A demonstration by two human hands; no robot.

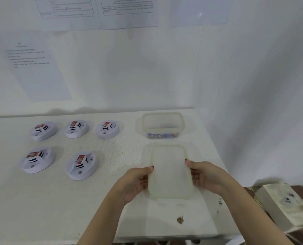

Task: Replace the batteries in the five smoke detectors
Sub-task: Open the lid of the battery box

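Starting at the left, the far-row detectors (76, 129) and the near-row detectors (82, 165) sit well apart from one another on the tabletop (101, 206), five in all, each with a red-and-white piece on top that I cannot tell to be a battery or a label. None looks opened, so the swapping itself seems not yet begun. The left hand (138, 179) and the right hand (205, 175) hold the translucent lid (170, 172) by its two long edges, each thumb on top and the fingers (143, 181) curled under the rim, pinching it. Whether the lid touches the tabletop is too blurred to say. Just beyond it, at the far right, stands the open container (162, 115) with what look like batteries (162, 135) at its bottom. The likeliest slip is a loose pinch on thin, flexible plastic, which could let the lid tip forward and knock the container. Set down to the left, it could crowd the nearest detector. Set down to the right, it could overhang the tabletop's edge and slide off toward the box (285, 206) lying lower there. Spent and fresh cells could also get mixed if both end up in that one container.
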